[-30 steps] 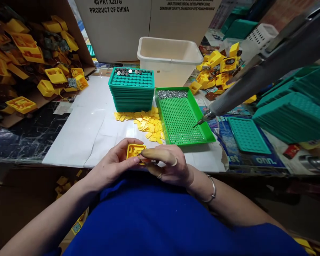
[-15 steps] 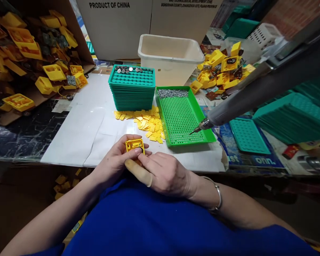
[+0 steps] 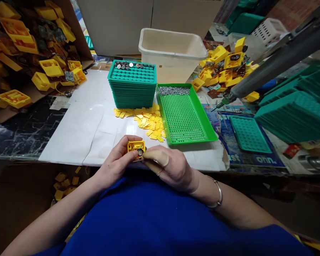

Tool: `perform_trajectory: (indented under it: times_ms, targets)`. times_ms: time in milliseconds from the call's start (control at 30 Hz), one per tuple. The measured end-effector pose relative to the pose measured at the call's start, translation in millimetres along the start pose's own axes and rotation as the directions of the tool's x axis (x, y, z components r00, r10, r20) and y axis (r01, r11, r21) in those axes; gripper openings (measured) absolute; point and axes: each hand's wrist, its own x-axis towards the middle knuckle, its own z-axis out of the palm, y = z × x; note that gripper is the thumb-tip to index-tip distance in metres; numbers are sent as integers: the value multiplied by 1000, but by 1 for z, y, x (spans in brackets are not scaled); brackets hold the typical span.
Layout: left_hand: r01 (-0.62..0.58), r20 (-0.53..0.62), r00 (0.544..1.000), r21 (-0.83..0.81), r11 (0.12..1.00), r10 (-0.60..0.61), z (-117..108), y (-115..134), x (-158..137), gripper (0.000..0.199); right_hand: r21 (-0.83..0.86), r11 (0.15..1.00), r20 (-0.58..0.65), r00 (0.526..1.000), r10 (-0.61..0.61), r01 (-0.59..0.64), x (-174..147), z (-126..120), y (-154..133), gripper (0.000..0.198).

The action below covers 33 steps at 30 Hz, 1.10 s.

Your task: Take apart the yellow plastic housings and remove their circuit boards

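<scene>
In the head view, my left hand point(image 3: 120, 156) is closed around a small yellow plastic housing point(image 3: 136, 145), its open side facing up. Inside the lower right of the housing shows a round dark-rimmed part point(image 3: 140, 152), close to my left thumb. My right hand point(image 3: 170, 163), with tan finger cots on thumb and index finger, is pinched at the right edge of the housing by the round part. Whatever lies between those fingertips is hidden.
Yellow flat pieces point(image 3: 150, 124) lie beyond my hands, before stacked teal trays point(image 3: 133, 94) topped with button cells. A green tray point(image 3: 186, 117) holds small screws. An electric screwdriver point(image 3: 234, 93) hangs right. Behind stands a white bin point(image 3: 170, 65); a carton point(image 3: 82, 39) of yellow housings is left.
My right hand has shifted from over the housing's lower part to its right side, uncovering more of the round part. The hanging screwdriver has swung up and right, away from the green tray.
</scene>
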Motion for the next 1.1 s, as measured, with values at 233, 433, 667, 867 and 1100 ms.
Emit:
perform_trajectory:
  times_ms: [233,433,667,867,1100]
  targets:
    - [138,115,988,-320,937,-106,-1,-6,5,28,153,963,28,975,220,-222,7,4,7,9]
    - [173,247,966,-418,892,-71,-7,-5,10,28,111,959,149,959,242,-259,13,0,10,16]
    - [165,223,971,-374,912,-84,-8,-4,11,27,55,965,225,945,239,-257,22,-4,13,19]
    - [90,220,975,-278,956,-27,-8,-7,7,29,52,970,102,967,233,-239,18,3,10,16]
    - [-89,131,987,-5,996,89,-10,-9,10,29,158,946,-161,938,308,-283,9,21,8,5]
